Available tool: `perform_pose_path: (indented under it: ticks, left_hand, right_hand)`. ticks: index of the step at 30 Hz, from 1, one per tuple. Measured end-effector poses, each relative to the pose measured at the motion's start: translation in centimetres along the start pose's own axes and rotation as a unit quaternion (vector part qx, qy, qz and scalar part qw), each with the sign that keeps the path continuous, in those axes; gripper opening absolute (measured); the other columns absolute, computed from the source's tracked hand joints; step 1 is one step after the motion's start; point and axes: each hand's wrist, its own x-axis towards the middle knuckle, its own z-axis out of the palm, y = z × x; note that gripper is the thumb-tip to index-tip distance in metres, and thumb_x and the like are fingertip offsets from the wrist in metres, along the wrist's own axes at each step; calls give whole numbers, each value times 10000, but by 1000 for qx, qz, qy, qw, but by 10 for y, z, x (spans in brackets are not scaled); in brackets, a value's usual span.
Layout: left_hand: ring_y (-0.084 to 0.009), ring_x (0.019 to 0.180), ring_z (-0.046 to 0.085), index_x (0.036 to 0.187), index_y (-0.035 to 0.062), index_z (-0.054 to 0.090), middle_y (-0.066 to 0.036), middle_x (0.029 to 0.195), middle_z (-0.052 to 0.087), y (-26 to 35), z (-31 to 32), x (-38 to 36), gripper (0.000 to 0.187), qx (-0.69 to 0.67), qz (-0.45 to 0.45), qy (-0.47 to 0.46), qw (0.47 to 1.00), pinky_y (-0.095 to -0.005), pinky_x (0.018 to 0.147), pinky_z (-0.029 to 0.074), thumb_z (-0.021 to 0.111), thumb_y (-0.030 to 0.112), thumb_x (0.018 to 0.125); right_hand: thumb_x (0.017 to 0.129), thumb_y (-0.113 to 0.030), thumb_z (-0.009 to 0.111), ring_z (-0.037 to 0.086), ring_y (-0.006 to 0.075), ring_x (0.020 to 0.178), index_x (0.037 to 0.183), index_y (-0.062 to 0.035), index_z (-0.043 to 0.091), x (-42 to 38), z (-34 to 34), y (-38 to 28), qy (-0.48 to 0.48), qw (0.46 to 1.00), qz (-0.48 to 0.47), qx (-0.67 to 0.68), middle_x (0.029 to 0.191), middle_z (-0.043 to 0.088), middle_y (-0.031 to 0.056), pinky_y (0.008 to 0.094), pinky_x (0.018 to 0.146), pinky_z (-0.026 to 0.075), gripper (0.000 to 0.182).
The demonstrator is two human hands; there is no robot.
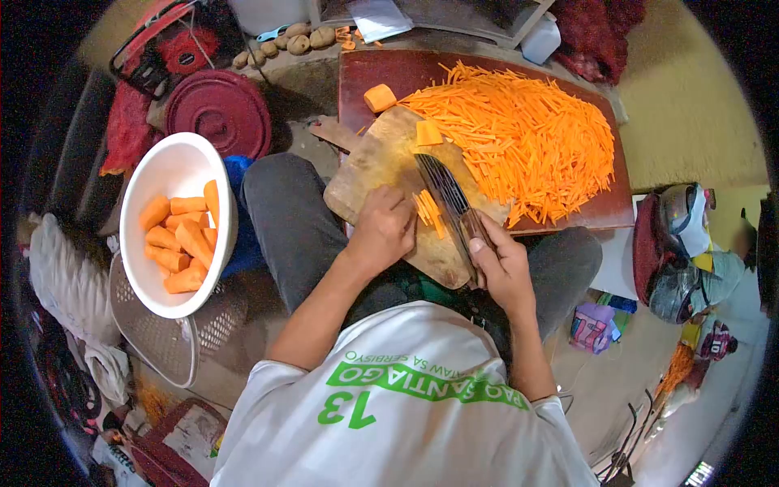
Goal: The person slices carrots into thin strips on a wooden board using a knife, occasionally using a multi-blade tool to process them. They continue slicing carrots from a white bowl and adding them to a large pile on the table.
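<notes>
My right hand (pixel 501 264) grips the handle of a dark-bladed knife (pixel 442 185), its blade pointing away from me over the wooden cutting board (pixel 369 166). A few cut carrot sticks (pixel 428 213) lie on the board between the blade and my left hand (pixel 385 229). The left fingers are curled together against the board; whatever may be under them is hidden. Beyond the knife tip sits a short carrot chunk (pixel 428 133). A thicker carrot piece (pixel 379 98) rests past the board's far edge. To the right spreads a large heap of carrot sticks (pixel 527 138).
The heap and board are on a reddish-brown low table (pixel 361 69). At my left, a white basin (pixel 138 235) holds several peeled carrots (pixel 193 239). Behind it are a maroon round lid (pixel 217 114) and a perforated basket (pixel 146 300). Several potatoes (pixel 298 44) line the far side.
</notes>
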Motion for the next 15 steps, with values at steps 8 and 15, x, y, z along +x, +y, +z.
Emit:
perform_pose_path:
  ticks: [8, 15]
  left_hand:
    - [-363, 854, 610, 888, 22, 729, -137, 860, 610, -1, -13, 9, 128, -9, -34, 115, 993, -477, 775, 473, 784, 20, 772]
    - [-347, 855, 599, 900, 31, 731, -120, 860, 604, -3, -14, 10, 132, 9, -41, 72, 997, -472, 792, 453, 796, 36, 785]
  right_hand:
    - [1065, -164, 653, 757, 240, 1138, 1472, 2, 614, -24, 1, -3, -79, 996, -27, -11, 1248, 768, 209, 361, 998, 563, 442]
    - [1021, -97, 699, 737, 156, 1035, 1392, 45, 669, -4, -28, 12, -46, 991, -84, -99, 1147, 804, 143, 313, 926, 565, 399]
